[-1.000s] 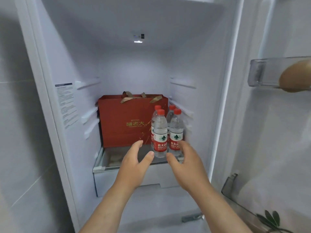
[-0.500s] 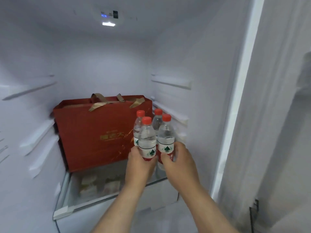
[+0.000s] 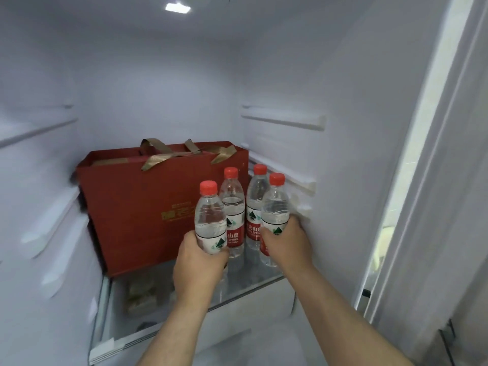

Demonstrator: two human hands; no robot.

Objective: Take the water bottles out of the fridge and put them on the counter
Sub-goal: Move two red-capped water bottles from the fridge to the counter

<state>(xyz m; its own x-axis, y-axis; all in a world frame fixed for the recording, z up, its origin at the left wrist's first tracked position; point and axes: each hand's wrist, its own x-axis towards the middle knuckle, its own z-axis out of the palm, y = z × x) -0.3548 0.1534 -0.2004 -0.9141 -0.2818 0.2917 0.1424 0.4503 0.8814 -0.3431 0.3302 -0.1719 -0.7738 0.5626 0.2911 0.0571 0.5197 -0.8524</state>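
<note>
Several clear water bottles with red caps and red labels are inside the open fridge, on its right side. My left hand [image 3: 199, 262] grips the front left bottle [image 3: 210, 215] round its lower half, and that bottle is lifted a little. My right hand [image 3: 287, 241] grips the front right bottle [image 3: 274, 207] at its label. Two more bottles, the back left bottle [image 3: 232, 207] and the back right bottle [image 3: 254, 204], stand behind on the glass shelf [image 3: 253, 276].
A red gift bag [image 3: 148, 207] with gold ribbon handles stands on the shelf just left of the bottles. Below the shelf is a clear drawer [image 3: 137, 299] with pale packets in it. The fridge's right wall [image 3: 330, 154] lies close beside my right hand.
Both hands went from reaching with spread fingers to gripping a front bottle each. The front left bottle has come up and away from the others. The view has moved closer in.
</note>
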